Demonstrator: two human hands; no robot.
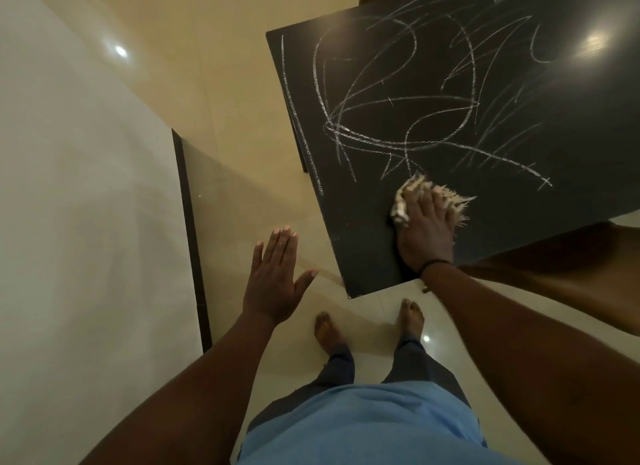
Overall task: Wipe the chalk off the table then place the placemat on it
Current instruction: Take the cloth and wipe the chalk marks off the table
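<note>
Glossy cream floor tiles [242,125] surround the black table [363,257], whose top is covered in white chalk scribbles [398,118]. Your right hand [424,232] presses a frayed pale cloth [412,191] flat near the table's front corner, fingers extended over it. Your left hand [275,277] hovers beside the table, fingers straight, holding nothing.
</note>
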